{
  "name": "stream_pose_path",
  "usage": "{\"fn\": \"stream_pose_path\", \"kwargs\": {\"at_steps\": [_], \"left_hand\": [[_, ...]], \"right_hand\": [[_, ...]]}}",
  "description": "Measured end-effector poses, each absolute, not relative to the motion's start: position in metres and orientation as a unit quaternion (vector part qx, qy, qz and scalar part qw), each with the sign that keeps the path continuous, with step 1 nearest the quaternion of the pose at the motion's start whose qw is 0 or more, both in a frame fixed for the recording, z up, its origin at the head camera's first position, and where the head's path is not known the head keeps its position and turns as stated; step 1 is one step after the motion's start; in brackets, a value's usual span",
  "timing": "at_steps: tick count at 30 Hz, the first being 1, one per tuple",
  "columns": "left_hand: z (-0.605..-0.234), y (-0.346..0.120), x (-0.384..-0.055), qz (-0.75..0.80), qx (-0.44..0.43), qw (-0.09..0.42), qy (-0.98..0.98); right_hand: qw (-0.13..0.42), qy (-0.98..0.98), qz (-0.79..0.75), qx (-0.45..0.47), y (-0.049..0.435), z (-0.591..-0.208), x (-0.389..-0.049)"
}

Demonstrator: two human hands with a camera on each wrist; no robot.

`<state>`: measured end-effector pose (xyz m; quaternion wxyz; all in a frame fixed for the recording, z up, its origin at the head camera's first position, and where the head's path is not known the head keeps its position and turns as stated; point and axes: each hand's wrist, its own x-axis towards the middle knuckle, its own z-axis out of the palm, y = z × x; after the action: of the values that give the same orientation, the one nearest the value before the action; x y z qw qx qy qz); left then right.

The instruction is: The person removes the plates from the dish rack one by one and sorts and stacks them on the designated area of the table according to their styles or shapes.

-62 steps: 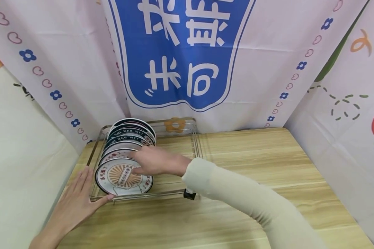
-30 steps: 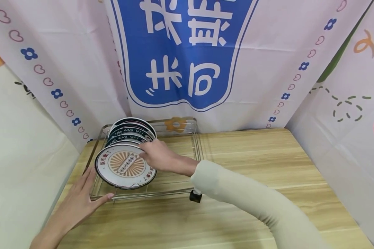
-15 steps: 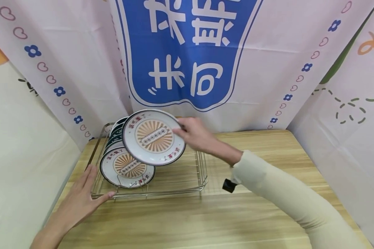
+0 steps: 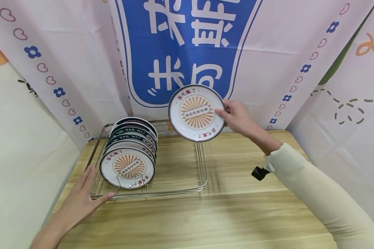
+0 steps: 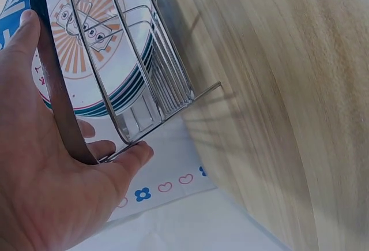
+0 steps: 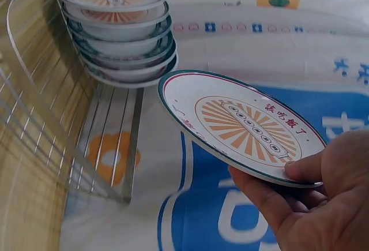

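"While the wire rack (image 5: 56,89) stands on the bench (image 4: 252,218), what does it hold?"

"A row of plates (image 4: 127,167), one behind another at its left end. The person's left grip (image 4: 76,200) is closed round the near left corner."

"And the lifted plate (image 4: 197,113)?"

"The person's right grip (image 4: 238,119) pinches its right edge, thumb on the printed face, fingers behind; the head view shows it raised above the rack's back right corner."

"What changed?"

"Half a second ago it overlapped the row; now it is farther right, apart from it."
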<state>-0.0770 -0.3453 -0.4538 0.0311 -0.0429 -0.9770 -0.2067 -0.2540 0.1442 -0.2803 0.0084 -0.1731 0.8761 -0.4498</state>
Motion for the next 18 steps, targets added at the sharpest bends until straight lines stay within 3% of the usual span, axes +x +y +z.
{"fn": "stream_pose_path", "kwargs": {"at_steps": [18], "left_hand": [[-0.452,-0.343,-0.077,-0.206,-0.029,0.019,-0.978]], "right_hand": [[0.071,0.857,-0.51,0.026,0.242,-0.335,-0.287]]}}
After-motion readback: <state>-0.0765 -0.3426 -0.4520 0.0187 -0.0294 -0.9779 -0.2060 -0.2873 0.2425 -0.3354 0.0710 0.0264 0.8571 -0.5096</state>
